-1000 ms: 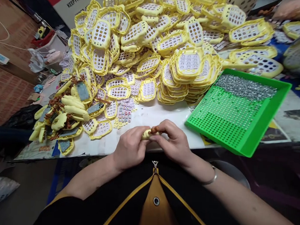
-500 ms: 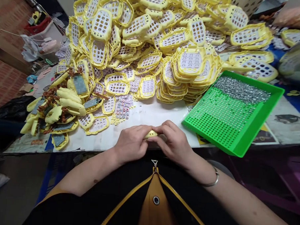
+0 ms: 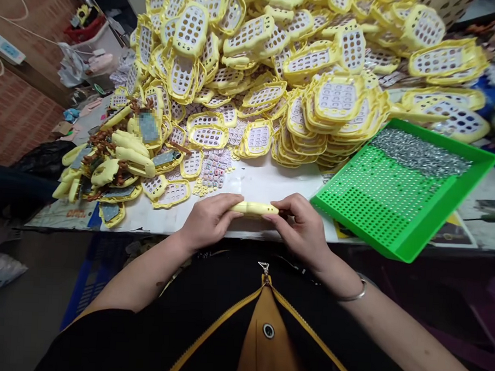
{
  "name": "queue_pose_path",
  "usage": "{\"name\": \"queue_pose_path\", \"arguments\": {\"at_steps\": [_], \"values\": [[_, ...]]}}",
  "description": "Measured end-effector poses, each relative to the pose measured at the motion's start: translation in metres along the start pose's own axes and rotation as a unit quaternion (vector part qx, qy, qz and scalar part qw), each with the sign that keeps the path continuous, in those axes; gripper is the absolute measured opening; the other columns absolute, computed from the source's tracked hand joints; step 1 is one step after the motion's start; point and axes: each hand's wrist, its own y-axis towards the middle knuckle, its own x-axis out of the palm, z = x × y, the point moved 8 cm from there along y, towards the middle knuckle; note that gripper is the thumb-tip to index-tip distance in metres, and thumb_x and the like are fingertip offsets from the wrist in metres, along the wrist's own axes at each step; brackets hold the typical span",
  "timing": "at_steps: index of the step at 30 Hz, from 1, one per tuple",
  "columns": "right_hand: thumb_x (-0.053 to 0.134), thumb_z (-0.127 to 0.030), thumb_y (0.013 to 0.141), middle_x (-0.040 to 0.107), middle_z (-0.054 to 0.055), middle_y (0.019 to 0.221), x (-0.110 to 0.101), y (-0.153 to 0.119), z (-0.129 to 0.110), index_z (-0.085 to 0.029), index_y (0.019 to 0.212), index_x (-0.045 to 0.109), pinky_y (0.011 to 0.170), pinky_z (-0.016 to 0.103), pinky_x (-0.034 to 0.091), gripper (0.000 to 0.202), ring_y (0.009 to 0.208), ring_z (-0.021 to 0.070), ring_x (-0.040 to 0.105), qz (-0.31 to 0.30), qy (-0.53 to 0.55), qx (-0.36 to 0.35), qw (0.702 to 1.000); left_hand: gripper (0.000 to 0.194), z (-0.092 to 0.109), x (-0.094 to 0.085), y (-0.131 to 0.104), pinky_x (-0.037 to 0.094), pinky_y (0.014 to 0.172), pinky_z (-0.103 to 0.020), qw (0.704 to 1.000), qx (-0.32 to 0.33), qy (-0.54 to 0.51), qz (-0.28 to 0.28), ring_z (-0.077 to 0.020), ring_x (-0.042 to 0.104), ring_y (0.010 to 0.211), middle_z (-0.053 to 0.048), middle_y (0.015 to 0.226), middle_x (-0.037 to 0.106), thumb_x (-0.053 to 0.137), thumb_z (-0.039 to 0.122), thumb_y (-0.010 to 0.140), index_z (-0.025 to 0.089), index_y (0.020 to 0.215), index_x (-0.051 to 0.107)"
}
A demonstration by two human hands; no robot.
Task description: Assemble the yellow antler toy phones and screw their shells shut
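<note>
Just above the table's front edge, a pale yellow plastic casing (image 3: 255, 209) is held edge-on between my two hands, so its faces are hidden. My left hand (image 3: 207, 221) closes thumb and fingers on its left end. At the other end, my right hand (image 3: 305, 227) pinches it near some small dark holes, fingers above and thumb below. Beyond the hands lie small printed key pieces (image 3: 213, 172) and tiny yellow bits (image 3: 200, 188). To the left, yellow casings with grey boards and brown wires (image 3: 125, 159) are heaped.
A big pile of yellow casings with white grids (image 3: 254, 41) covers the table's back, with stacked ones (image 3: 337, 99) in front. A green perforated tray (image 3: 353, 206) holding many screws (image 3: 421, 152) stands at right, overhanging the front edge. White tabletop (image 3: 268, 178) shows between.
The casing has turned so its long side now shows, and my hands have spread apart to its two ends. The whole view has shifted somewhat, moving the table's contents rightward.
</note>
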Motion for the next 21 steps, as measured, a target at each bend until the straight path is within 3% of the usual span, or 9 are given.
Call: {"name": "queue_pose_path", "arguments": {"at_steps": [3,7,10,12,17,21], "values": [[0.061,-0.026,0.086,0.052,0.000,0.072,-0.002,-0.001,-0.003,-0.020,0.086,0.055,0.056,0.028,0.044,0.008,0.063,0.0148,0.052,0.010,-0.021,-0.021,1.000,0.022,0.006,-0.002,-0.003,0.055,0.077,-0.032,0.999,0.015,0.020,0.027,-0.0196,0.069,0.084,-0.010,0.093,0.074,0.057,0.020,0.085,0.015,0.105,0.066],[0.061,-0.029,0.087,0.057,0.004,0.077,0.001,0.006,-0.018,-0.019,0.090,0.057,0.062,0.030,0.045,0.011,0.070,0.0177,0.056,-0.038,-0.101,-0.066,0.992,0.021,0.010,-0.001,-0.002,0.056,0.072,-0.032,1.000,0.019,0.016,0.020,-0.0197,0.069,0.079,-0.010,0.088,0.073,0.059,0.020,0.084,0.014,0.103,0.066],[0.059,-0.033,0.088,0.065,0.011,0.093,0.007,0.009,-0.036,-0.015,0.104,0.058,0.074,0.035,0.044,0.024,0.084,0.0220,0.059,-0.067,-0.192,-0.132,0.970,0.026,0.012,0.003,-0.004,0.056,0.078,-0.033,0.999,0.022,0.031,0.002,-0.0202,0.069,0.086,-0.011,0.095,0.073,0.055,0.015,0.084,0.012,0.108,0.063],[0.056,-0.032,0.090,0.068,0.010,0.094,0.014,0.009,-0.043,-0.014,0.107,0.057,0.076,0.036,0.041,0.025,0.084,0.0218,0.059,-0.078,-0.234,-0.156,0.956,0.032,0.015,0.007,-0.006,0.055,0.082,-0.033,0.998,0.028,0.054,-0.004,-0.0209,0.068,0.094,-0.013,0.102,0.072,0.052,0.010,0.083,0.011,0.113,0.060],[0.054,-0.030,0.090,0.067,0.006,0.079,0.021,0.009,-0.046,-0.015,0.097,0.060,0.072,0.036,0.037,0.018,0.071,0.0194,0.055,-0.054,-0.251,-0.144,0.956,0.035,0.018,0.015,-0.005,0.056,0.078,-0.033,0.994,0.017,0.107,-0.028,-0.0217,0.069,0.089,-0.011,0.101,0.073,0.047,0.009,0.082,0.013,0.113,0.062],[0.056,-0.034,0.089,0.065,0.006,0.077,0.023,0.015,-0.046,-0.018,0.095,0.062,0.070,0.037,0.039,0.019,0.071,0.0206,0.055,-0.065,-0.252,-0.145,0.954,0.030,0.002,0.012,-0.004,0.055,0.078,-0.033,0.998,-0.042,0.029,-0.034,-0.0211,0.069,0.086,-0.009,0.097,0.073,0.051,0.013,0.081,0.015,0.108,0.065]]}}
